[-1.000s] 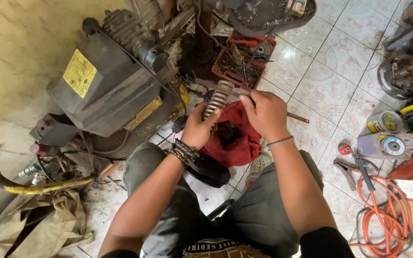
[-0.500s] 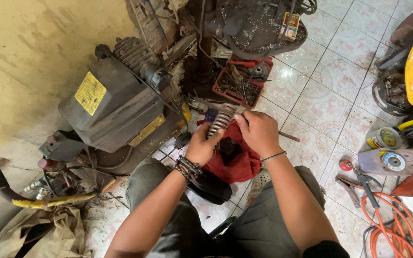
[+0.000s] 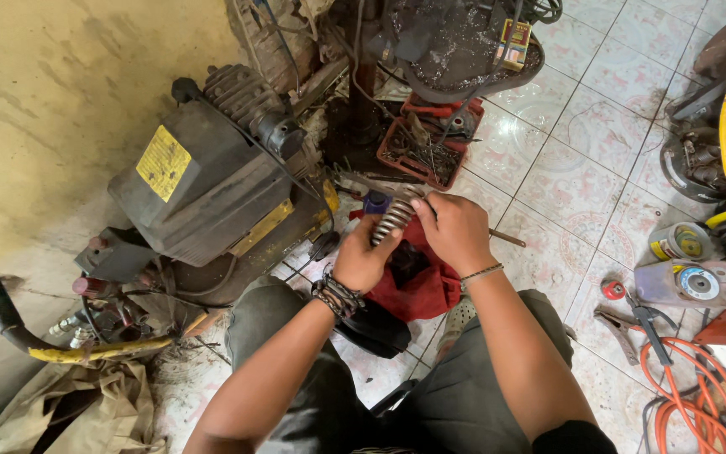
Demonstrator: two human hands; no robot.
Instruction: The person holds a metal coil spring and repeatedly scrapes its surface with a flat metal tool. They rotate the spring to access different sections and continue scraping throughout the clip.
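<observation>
We see the left hand [image 3: 361,262] and right hand [image 3: 457,231] both closed around a metal coil spring [image 3: 394,220], held over a red rag [image 3: 420,279]. The spring's far end is hidden behind the right fingers.

You grip a dull metal coil spring [image 3: 394,220] over matt red cloth [image 3: 418,282]; glossy tiled floor [image 3: 586,143] beneath.
</observation>
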